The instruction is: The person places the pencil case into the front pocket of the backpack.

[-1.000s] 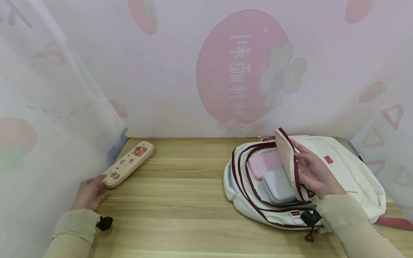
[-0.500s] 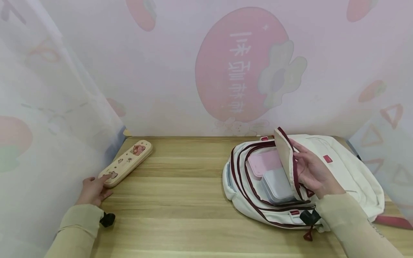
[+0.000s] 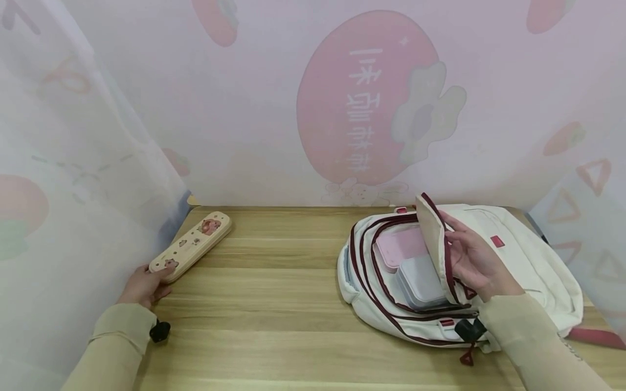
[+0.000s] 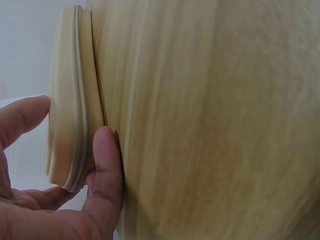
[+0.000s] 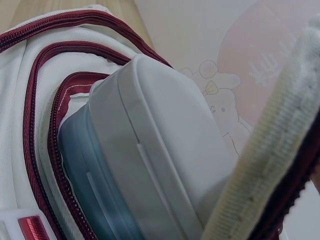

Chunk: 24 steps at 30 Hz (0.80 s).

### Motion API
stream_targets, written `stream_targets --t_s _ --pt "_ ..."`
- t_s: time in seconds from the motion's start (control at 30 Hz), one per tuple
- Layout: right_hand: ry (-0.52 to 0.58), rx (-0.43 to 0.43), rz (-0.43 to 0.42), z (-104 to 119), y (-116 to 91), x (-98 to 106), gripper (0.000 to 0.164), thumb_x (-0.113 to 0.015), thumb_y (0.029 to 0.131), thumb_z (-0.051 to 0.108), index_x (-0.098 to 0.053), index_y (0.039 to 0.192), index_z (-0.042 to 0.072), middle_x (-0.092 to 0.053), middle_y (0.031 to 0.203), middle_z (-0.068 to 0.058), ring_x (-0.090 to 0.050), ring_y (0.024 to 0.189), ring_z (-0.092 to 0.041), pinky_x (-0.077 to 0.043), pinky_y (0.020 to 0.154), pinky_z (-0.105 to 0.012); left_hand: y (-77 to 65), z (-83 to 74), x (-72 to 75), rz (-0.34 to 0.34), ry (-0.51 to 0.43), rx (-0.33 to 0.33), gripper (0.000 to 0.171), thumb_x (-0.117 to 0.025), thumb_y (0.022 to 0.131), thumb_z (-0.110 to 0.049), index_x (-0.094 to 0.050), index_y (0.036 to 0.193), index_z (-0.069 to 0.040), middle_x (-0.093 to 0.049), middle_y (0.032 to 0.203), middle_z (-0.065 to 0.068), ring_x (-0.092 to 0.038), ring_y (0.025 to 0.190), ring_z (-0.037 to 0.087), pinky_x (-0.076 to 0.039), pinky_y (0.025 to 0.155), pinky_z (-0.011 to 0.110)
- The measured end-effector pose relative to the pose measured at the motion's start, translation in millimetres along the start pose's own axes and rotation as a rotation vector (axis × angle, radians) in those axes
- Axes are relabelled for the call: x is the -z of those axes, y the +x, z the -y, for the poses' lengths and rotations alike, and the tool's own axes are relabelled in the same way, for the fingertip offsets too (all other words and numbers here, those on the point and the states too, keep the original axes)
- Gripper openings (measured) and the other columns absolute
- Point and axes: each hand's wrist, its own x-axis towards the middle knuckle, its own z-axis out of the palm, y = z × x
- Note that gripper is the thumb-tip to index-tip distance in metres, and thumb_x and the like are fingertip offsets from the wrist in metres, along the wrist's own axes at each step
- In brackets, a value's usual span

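Note:
A cream zippered pencil case [image 3: 195,241] with cartoon animal prints lies slantwise on the table at the left. My left hand [image 3: 142,287] pinches its near end; in the left wrist view fingers [image 4: 25,117] press on both faces, one digit low beside the tabletop. At the right lies a white backpack [image 3: 528,255] with dark red zippers. My right hand [image 3: 471,260] grips the edge of its front pocket flap [image 3: 434,244], holding it raised. Inside the pocket sit a pink box [image 3: 400,247] and a grey-lidded box [image 3: 423,279], whose bluish lower part shows in the right wrist view.
The wooden table [image 3: 274,304] ends at a pale curtain [image 3: 235,125] with strawberry prints behind and at both sides. A red strap [image 3: 598,338] trails from the backpack at the right. A zipper pull [image 3: 467,358] hangs over its near side.
My left hand has slid further onto the pencil case's near end and closed on it. The right hand keeps the flap raised as before.

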Motion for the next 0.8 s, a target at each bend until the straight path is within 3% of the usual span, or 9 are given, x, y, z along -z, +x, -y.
stream_targets --t_s 0.07,0.13,0.27,0.53,0.8 --pt "-0.004 0.003 0.007 0 0 0 0.05 -0.022 0.11 -0.005 -0.059 0.142 0.006 -0.062 0.138 -0.015 -0.064 0.119 -0.025 -0.055 0.099 -0.035 0.1 0.6 -0.3 -0.003 0.028 -0.014 0.089 -0.06 0.105 -0.023 0.003 0.159 0.011 -0.04 0.13 0.027 -0.06 0.072 0.008 -0.061 0.073 0.026" --pt "-0.009 0.006 0.011 0 0 1 0.05 -0.022 0.11 -0.005 -0.059 0.142 0.006 -0.062 0.137 -0.015 -0.065 0.119 -0.025 -0.055 0.098 -0.035 -0.1 1.4 -0.8 -0.008 0.033 -0.018 0.089 -0.06 0.105 -0.019 0.005 0.158 0.011 -0.04 0.128 0.028 -0.061 0.071 0.008 -0.061 0.072 0.026" --pt "-0.019 0.013 0.003 -1 0 0 0.05 -0.023 0.109 -0.006 -0.059 0.142 0.005 -0.062 0.136 -0.015 -0.065 0.118 -0.025 -0.055 0.098 -0.035 -2.2 1.4 -4.5 -0.022 0.049 -0.052 0.092 -0.059 0.105 -0.013 0.013 0.157 0.007 -0.032 0.133 0.034 -0.061 0.069 0.008 -0.06 0.07 0.025" --pt "-0.033 0.017 -0.04 -2 2 -4 0.047 -0.028 0.109 -0.007 -0.06 0.14 0.007 -0.062 0.135 -0.014 -0.066 0.114 -0.024 -0.056 0.096 -0.033 -14.2 0.0 -13.7 -0.091 0.167 -0.125 0.088 -0.06 0.103 -0.017 0.005 0.156 0.01 -0.029 0.139 0.039 -0.06 0.071 0.009 -0.057 0.065 0.025" --pt "-0.001 0.042 -0.031 -1 4 -8 0.048 -0.027 0.108 -0.009 -0.06 0.139 0.004 -0.063 0.134 -0.015 -0.067 0.112 -0.024 -0.057 0.093 -0.032 -23.1 -2.2 -17.9 -0.134 0.082 -0.083 0.086 -0.056 0.106 -0.02 0.005 0.159 0.008 -0.019 0.158 0.034 -0.051 0.089 0.009 -0.053 0.071 0.02"
